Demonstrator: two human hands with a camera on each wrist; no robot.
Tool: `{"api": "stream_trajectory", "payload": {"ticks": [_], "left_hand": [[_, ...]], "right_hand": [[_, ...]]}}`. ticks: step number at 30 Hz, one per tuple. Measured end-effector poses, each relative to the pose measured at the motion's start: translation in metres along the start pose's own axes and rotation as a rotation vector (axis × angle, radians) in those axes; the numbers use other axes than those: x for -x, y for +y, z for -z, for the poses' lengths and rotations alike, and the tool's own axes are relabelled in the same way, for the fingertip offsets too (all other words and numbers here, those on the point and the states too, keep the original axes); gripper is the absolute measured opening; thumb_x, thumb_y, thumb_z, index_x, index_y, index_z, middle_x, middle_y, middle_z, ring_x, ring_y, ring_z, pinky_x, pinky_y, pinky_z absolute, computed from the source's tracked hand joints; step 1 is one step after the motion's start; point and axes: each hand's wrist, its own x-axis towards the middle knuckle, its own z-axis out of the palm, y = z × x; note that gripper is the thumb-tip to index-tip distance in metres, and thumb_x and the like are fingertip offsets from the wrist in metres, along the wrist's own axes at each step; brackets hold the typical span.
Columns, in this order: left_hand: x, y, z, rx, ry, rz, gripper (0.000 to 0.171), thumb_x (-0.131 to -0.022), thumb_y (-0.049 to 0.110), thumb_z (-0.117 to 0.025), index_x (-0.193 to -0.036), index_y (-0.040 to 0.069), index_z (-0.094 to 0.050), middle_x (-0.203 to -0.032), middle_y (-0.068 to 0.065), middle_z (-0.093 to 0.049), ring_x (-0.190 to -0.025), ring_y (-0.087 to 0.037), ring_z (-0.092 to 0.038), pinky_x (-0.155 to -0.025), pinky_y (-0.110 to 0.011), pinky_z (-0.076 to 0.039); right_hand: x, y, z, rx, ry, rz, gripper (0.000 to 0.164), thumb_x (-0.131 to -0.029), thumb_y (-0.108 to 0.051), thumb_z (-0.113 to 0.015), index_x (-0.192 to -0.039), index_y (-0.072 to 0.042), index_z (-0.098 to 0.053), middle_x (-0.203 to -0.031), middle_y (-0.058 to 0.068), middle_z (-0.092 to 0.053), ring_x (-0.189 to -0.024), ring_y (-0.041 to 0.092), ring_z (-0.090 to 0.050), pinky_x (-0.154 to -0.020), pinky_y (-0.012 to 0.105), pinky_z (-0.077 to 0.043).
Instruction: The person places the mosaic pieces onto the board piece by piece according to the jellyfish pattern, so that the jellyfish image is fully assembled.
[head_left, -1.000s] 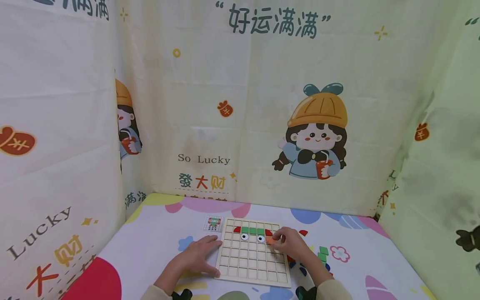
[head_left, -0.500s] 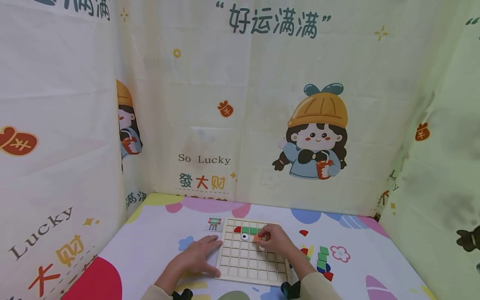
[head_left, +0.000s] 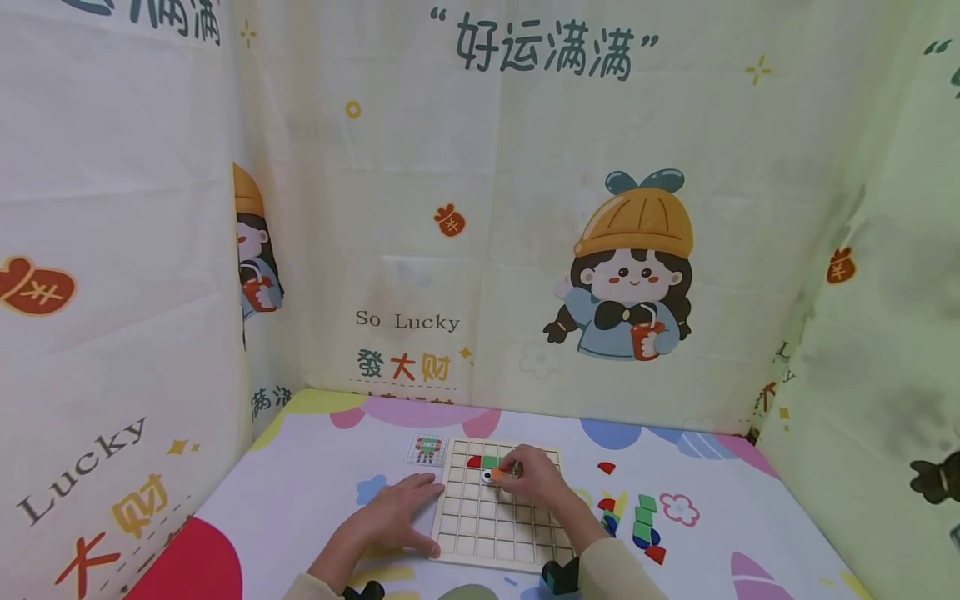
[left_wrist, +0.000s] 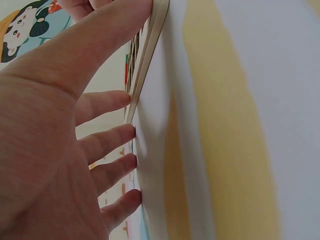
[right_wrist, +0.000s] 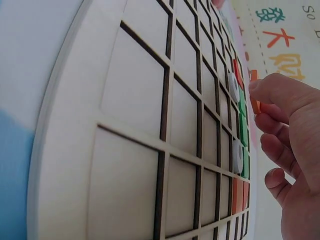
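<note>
A wooden grid board [head_left: 495, 550] lies on the table with coloured pieces in its upper rows. My left hand [head_left: 397, 512] rests at the board's left side; in the left wrist view its spread fingers and thumb touch the rim [left_wrist: 150, 50]. With thumb and forefinger my right hand [head_left: 536, 479] pinches an orange tile [right_wrist: 255, 95] above the upper rows. Below it in the right wrist view are two white round eye pieces [right_wrist: 237, 156], green tiles [right_wrist: 243, 131], a red piece [right_wrist: 237, 72] and another orange tile [right_wrist: 238, 196] set in the grid. The right hand covers part of the row in the head view.
A small pattern card [head_left: 427, 449] with a robot-like figure lies by the board's upper left corner. Right of the board are loose green squares [head_left: 644, 517], a red piece [head_left: 655, 554] and blue pieces [head_left: 610, 522]. Another red piece [head_left: 606, 467] lies farther back. Printed cloth walls surround the table.
My right hand has moved left over the board with the orange tile, from the right-hand columns toward the left eye piece. The left hand stays at the board's edge.
</note>
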Motion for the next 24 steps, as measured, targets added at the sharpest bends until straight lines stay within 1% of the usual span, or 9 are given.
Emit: {"api": "stream_trajectory", "payload": {"ticks": [8,13,16,19,24], "left_hand": [[0.0,-0.003,-0.002,-0.002,0.002,-0.008,0.091,-0.066,0.058,-0.081,-0.142,0.021,-0.049,-0.152,-0.009,-0.041,-0.139,-0.035,-0.039,-0.108,-0.06,-0.036],[0.0,-0.004,-0.004,-0.002,0.0,-0.009,0.091,-0.066,0.06,-0.08,-0.142,0.021,-0.049,-0.152,-0.008,-0.041,-0.138,-0.034,-0.039,-0.108,-0.06,-0.036],[0.0,-0.005,-0.004,-0.001,0.0,-0.009,0.091,-0.066,0.06,-0.08,-0.142,0.021,-0.049,-0.152,-0.008,-0.041,-0.138,-0.034,-0.039,-0.108,-0.06,-0.036],[-0.002,-0.006,-0.005,-0.003,-0.003,-0.001,0.091,-0.065,0.061,-0.079,-0.142,0.022,-0.049,-0.152,-0.007,-0.041,-0.139,-0.034,-0.039,-0.108,-0.06,-0.036],[-0.004,-0.008,-0.006,0.003,-0.008,0.01,0.091,-0.065,0.062,-0.079,-0.142,0.023,-0.049,-0.152,-0.006,-0.041,-0.139,-0.034,-0.038,-0.109,-0.061,-0.035]], "right_hand": [[-0.007,-0.005,-0.01,0.009,-0.009,-0.018,0.013,-0.08,-0.02,-0.078,-0.089,-0.012,-0.075,-0.085,-0.003,-0.064,-0.07,0.008,-0.049,-0.06,0.02,-0.044],[-0.009,-0.01,-0.016,-0.004,-0.024,-0.074,0.016,-0.08,-0.024,-0.079,-0.089,-0.012,-0.075,-0.084,-0.003,-0.064,-0.072,0.01,-0.05,-0.061,0.022,-0.045],[-0.011,-0.012,-0.019,0.0,-0.025,-0.1,0.013,-0.08,-0.023,-0.079,-0.088,-0.013,-0.075,-0.084,-0.003,-0.064,-0.074,0.012,-0.051,-0.063,0.023,-0.046],[-0.012,-0.013,-0.021,0.012,-0.018,-0.101,0.012,-0.081,-0.023,-0.078,-0.088,-0.014,-0.075,-0.085,-0.003,-0.064,-0.076,0.012,-0.051,-0.065,0.024,-0.047],[-0.016,-0.016,-0.024,0.002,-0.022,-0.097,0.015,-0.083,-0.023,-0.076,-0.094,-0.013,-0.076,-0.09,-0.003,-0.065,-0.079,0.012,-0.052,-0.069,0.026,-0.048]]}}
